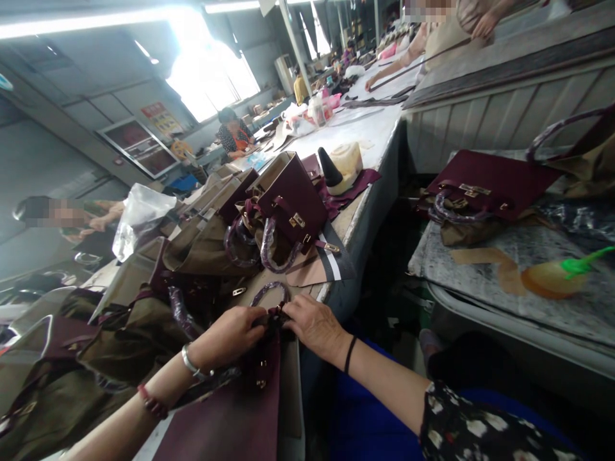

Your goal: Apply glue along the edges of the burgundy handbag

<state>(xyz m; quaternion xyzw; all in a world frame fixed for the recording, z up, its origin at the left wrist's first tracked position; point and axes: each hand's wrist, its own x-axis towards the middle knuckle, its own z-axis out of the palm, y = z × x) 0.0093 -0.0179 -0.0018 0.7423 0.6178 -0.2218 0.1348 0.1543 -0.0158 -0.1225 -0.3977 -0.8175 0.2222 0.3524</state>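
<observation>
At the lower centre of the frame, the left hand (229, 336) and the right hand (314, 325) meet over a burgundy handbag (230, 416) lying on the desk (358, 221), fingers of both pinched on the dark fitting where the bag's wrapped handle (270, 291) joins its top edge — the left closing on it from the left, the right pressing in from the right. The step in hand appears to be fixing or adjusting that handle mount; the next move likely calls for a firm hold on one side while the other hand works the small hardware, with care not to scuff the leather. The bag looks smooth and stiff, deep wine in colour, with small gold metal fittings on its front and its handle sheathed in clear plastic. Above it, at frame centre, a finished bag (288, 198) of the same colour stands upright among olive-brown bags (206, 246) heaped to the left — another burgundy bag (485, 186) lies on a second desk at right, near an orange bottle with a green spout (552, 276).
</observation>
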